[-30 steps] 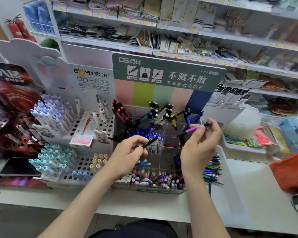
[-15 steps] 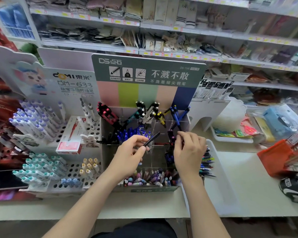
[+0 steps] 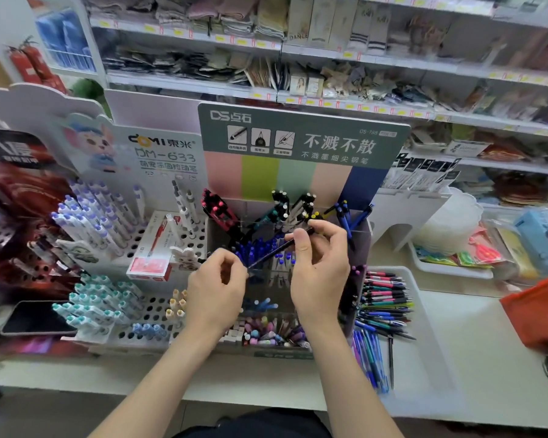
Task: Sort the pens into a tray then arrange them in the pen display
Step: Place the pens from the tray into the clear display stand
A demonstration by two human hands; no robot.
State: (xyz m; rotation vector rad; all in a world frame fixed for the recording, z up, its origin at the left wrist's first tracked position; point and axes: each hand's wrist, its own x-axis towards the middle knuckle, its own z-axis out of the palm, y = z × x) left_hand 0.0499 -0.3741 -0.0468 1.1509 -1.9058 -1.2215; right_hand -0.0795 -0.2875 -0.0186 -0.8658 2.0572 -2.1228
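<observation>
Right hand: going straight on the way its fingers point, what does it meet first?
Probably the black-capped pens in the back row of the pen display, beyond the right hand pinching the black pen; depth unclear.

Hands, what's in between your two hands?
A black pen, gripped by the left hand and right hand, above blue pens. Head view.

Green header card [image 3: 329, 121], back edge of pen display [image 3: 361, 235]: "DS点石" top left; large "不溅不散"; beneath it "不溅墨细尖钢笔"; small "DS-768" top right, digits uncertain.
White header card [image 3: 117, 165], stand to the left: "DOMI 東米"; "DM-633"; the line below is too blurred to read.
Pale box [image 3: 298, 23], upper shelf: "DANCE".
Yellow shelf-edge tags [image 3: 326, 104]: unreadable.
</observation>
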